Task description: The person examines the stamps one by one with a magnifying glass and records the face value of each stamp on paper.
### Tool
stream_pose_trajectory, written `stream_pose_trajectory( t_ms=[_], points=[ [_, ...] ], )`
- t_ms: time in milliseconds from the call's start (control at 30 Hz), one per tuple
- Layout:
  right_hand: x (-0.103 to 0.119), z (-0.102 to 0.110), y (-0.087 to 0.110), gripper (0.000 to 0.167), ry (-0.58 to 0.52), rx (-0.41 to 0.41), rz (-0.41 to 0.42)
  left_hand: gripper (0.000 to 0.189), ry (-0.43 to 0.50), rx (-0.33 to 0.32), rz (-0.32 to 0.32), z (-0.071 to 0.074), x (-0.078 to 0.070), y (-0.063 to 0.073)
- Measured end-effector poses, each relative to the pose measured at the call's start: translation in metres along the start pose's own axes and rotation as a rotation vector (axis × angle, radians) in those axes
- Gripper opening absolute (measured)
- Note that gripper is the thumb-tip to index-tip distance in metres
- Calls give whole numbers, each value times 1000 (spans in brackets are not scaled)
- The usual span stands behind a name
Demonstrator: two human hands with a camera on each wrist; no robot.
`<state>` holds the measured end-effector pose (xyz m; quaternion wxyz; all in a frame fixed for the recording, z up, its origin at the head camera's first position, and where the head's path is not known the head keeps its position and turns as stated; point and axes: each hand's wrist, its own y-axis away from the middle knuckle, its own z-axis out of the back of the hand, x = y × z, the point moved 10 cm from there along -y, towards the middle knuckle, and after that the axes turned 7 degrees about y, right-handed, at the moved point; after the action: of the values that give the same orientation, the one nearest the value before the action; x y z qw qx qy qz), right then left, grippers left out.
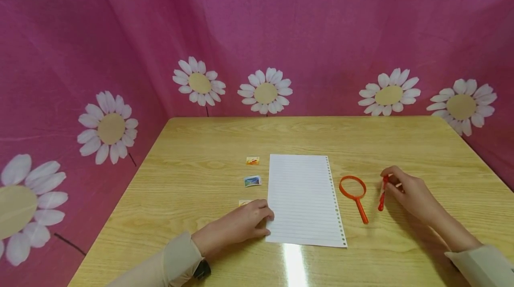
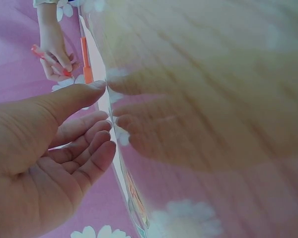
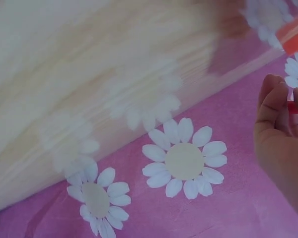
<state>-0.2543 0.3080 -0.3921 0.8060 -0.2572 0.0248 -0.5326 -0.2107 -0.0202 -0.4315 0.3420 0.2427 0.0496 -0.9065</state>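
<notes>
A lined sheet of paper point(image 1: 301, 197) with punched holes down its right side lies on the table. My left hand point(image 1: 250, 221) rests at its lower left edge, fingers loosely bent and touching the edge. In the left wrist view the left hand point(image 2: 54, 153) shows nothing gripped between thumb and fingers. To the right, my right hand point(image 1: 409, 193) pinches a red pen point(image 1: 381, 201) with a pale barrel, tilted above the table. Between the paper and that hand lies an orange-red magnifying glass point(image 1: 361, 210). The right wrist view shows only part of the right hand point(image 3: 283, 119).
Left of the paper, small stamp-like pictures stand in a column: a yellow one point(image 1: 252, 160), a blue one point(image 1: 252, 181) and a third point(image 1: 245, 202) partly covered by my left hand. A pink flowered curtain point(image 1: 321, 32) surrounds the wooden table point(image 1: 192, 144).
</notes>
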Motion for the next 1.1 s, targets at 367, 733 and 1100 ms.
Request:
stream_pose_trajectory(
  t_ms=[367, 733, 1100],
  points=[
    [5, 7, 1, 14, -380, -14, -35, 17, -11, -12, -17, -1, -1, 0],
    [-12, 5, 12, 13, -307, 134, -266, 18, -12, -35, -47, 2, -6, 2],
    [-22, 5, 19, 34, -757, 29, -329, 18, -27, -45, -54, 2, -5, 1]
  ],
)
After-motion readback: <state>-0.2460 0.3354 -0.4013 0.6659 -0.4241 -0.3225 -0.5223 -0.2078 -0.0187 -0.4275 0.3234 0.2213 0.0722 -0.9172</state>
